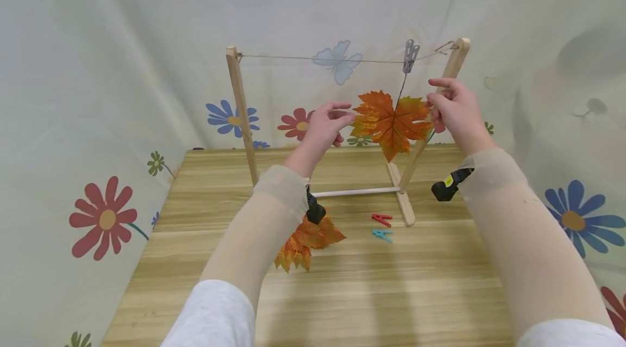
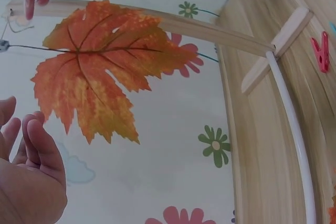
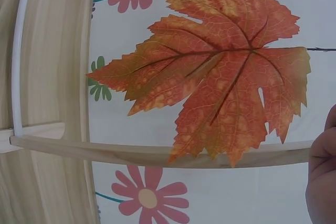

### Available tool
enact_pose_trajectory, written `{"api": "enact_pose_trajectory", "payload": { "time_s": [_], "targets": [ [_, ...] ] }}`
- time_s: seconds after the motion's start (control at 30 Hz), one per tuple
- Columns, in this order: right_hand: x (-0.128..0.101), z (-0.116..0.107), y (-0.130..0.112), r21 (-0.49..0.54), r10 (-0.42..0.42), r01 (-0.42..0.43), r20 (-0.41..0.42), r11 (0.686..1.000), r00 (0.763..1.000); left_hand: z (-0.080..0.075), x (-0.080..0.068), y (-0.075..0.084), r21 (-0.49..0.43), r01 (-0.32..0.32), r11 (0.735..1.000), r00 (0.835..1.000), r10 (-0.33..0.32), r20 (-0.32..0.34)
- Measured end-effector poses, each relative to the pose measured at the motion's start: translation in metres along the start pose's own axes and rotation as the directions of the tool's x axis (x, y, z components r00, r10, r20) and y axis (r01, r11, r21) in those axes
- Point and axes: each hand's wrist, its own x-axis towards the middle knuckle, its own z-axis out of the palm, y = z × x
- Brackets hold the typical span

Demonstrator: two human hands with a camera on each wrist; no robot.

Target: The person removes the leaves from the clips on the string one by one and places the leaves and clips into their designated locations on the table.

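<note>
An orange maple leaf hangs by its thin dark stem from a grey clothespin. The clothespin is clipped to a string stretched between two wooden posts. My left hand is just left of the leaf, its fingers loosely bent and holding nothing. To the leaf's right is my right hand, with the index finger extended and the others bent; it holds nothing either. The left wrist view shows a gap between the leaf and the left fingers. Only part of the right hand appears in the right wrist view.
A red clothespin and a blue clothespin lie on the wooden table. More maple leaves lie partly behind the left forearm. A white rod runs along the frame's base, near the right post.
</note>
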Motion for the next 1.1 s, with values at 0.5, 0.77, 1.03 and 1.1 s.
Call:
{"api": "enact_pose_trajectory", "payload": {
  "time_s": [0.5, 0.77, 1.03, 1.1],
  "targets": [
    [0.008, -0.002, -0.02, 0.061, -0.007, 0.011, -0.059, 0.998, 0.998, 0.034, -0.009, 0.03, -0.022, -0.016, 1.0, 0.997, 0.017, 0.07],
    [0.011, 0.0, -0.036, 0.07, -0.028, 0.034, -0.073, 0.997, 0.997, 0.041, -0.006, 0.036, -0.015, -0.014, 1.0, 0.996, 0.015, 0.084],
    [0.015, 0.01, -0.049, 0.028, -0.014, 0.015, -0.047, 0.999, 0.999, 0.048, -0.005, 0.038, -0.012, -0.037, 0.999, 0.994, 0.038, 0.099],
    [0.016, 0.012, -0.051, 0.011, -0.011, 0.011, -0.045, 1.0, 0.999, 0.051, -0.005, 0.038, 0.005, -0.047, 0.999, 0.992, 0.046, 0.119]
  ]
}}
